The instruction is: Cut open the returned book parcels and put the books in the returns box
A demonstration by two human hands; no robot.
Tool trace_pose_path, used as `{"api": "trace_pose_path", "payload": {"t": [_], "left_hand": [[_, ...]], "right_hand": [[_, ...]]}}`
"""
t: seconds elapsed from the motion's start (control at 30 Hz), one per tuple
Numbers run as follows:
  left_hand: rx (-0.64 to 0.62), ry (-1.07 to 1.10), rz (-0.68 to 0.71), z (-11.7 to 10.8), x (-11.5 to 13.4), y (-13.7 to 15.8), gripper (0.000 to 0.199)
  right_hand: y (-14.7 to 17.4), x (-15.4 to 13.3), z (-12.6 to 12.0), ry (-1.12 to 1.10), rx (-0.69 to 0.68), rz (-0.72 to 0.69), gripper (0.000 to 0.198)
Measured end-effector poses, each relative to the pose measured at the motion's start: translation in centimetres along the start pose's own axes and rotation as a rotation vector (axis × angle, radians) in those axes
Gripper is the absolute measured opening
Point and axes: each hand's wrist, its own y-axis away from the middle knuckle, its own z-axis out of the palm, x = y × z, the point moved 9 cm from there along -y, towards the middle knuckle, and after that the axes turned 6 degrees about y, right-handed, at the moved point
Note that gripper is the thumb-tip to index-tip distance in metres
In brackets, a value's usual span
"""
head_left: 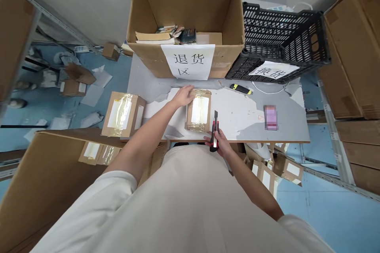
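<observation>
A small taped cardboard box (199, 110) with a white label lies on the table in front of me. My left hand (184, 96) grips it at its far left corner, fingers bent over the edge. At the box's near right corner, my right hand (220, 141) is closed around a red and black utility knife (214, 136). The knife's dark blade is out and points away from me, just right of the box. A second knife, yellow and black (241, 88), lies farther back on the table.
A large open carton (142, 57) with books and a black plastic crate (320, 51) stand along the back. Another taped box (117, 114) sits at the table's left end. A pink pack (270, 118) lies to the right. More boxes (292, 169) are below the table.
</observation>
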Motion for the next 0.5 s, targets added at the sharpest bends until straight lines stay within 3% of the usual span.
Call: {"api": "trace_pose_path", "payload": {"t": [0.07,0.17,0.27,0.37,0.5], "left_hand": [[-0.023,0.037,-0.034,0.2,-0.5,-0.7,0.055],[0.078,0.088,-0.137,-0.7,-2.2,0.7,0.048],[0.244,0.077,-0.235,-1.9,-3.9,4.7,0.043],[0.448,0.086,-0.346,-2.3,-5.1,10.6,0.04],[0.444,0.096,-0.429,-0.5,-5.0,15.6,0.052]], "right_hand": [[-0.1,0.3,0.0,-0.034,0.009,-0.015,0.053],[-0.9,-0.6,-0.8,-0.103,0.087,-0.072,0.051],[-2.2,-2.9,-2.1,-0.119,0.17,-0.168,0.047],[-4.0,-6.8,-3.0,0.002,0.235,-0.318,0.044],[-5.8,-12.4,-1.8,0.41,0.22,-0.467,0.04]]}}
